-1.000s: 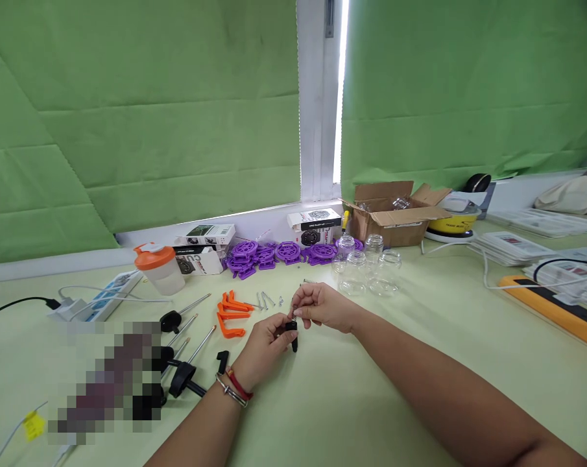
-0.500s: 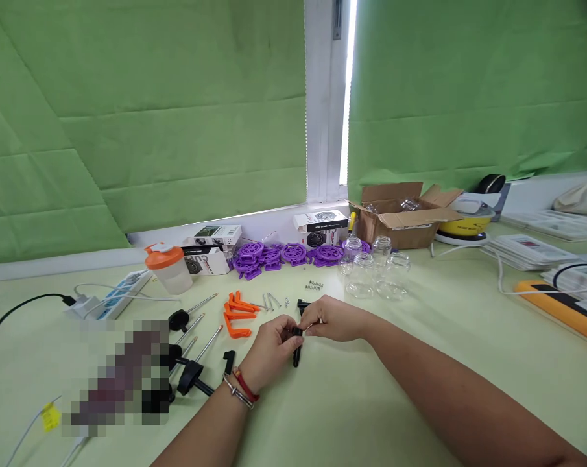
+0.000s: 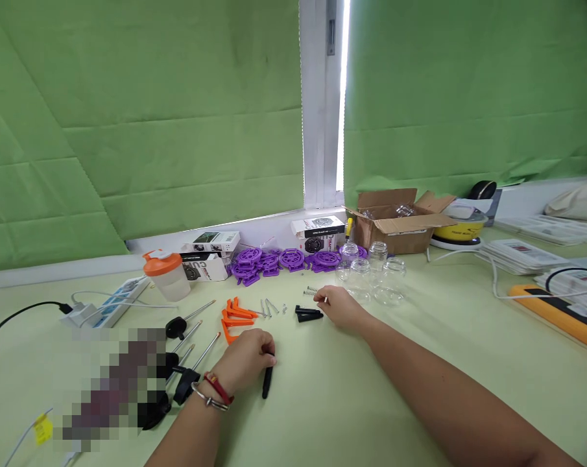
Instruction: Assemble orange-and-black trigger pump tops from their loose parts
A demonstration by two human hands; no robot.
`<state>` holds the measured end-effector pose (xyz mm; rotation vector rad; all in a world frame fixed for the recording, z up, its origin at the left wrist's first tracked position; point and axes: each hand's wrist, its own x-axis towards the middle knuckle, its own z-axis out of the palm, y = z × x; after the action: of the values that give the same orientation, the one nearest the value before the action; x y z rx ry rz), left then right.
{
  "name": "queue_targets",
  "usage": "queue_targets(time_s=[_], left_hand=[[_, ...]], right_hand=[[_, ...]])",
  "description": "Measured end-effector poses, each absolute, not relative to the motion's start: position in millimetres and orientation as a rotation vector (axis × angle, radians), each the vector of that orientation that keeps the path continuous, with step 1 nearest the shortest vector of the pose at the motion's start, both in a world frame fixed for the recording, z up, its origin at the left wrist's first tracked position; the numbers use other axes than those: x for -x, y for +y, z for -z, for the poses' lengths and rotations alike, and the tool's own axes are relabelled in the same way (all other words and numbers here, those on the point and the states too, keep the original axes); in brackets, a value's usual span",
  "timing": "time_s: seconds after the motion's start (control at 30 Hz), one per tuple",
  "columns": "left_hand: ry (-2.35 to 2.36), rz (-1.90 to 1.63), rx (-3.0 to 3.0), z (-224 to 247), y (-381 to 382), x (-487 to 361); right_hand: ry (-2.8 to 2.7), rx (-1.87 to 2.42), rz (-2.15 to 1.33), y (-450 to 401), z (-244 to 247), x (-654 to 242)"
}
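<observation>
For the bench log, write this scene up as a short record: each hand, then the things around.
Left hand: holding a slim black part
Right hand: beside other black parts and springs; grip unclear
Mid-table: orange pieces, screws
Back: purple parts, clear jars, open cardboard box

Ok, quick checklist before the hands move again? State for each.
1. Left hand has a grip on the slim black rod-like part: ok.
2. Right hand free: cannot tell, fingertips partly hidden.
3. Small metal coil springs near the right fingertips: ok.
4. Elongated black plastic pieces set down on the pale green tabletop: ok, beside the right hand.
5. Right hand clear of the transparent round jars: cannot tell, it overlaps one in view.
</observation>
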<state>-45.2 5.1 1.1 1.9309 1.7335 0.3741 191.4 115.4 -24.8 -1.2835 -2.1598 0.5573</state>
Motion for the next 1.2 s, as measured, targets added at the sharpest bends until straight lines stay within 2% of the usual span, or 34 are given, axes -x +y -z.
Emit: queue_targets(time_s=[0.3,0.8,1.2], left_hand=[[1.685,-0.204,-1.856,-18,5,73],[1.804,-0.133,-1.894,-20,1,95],[1.842,-0.124,-1.956,-16,5,103]], right_hand=[[-2.222,1.16,-0.549,115,30,-188],[-2.47,1.088,-0.464,103,19,-181],[-2.217,1.096,-0.901,104,24,-180]])
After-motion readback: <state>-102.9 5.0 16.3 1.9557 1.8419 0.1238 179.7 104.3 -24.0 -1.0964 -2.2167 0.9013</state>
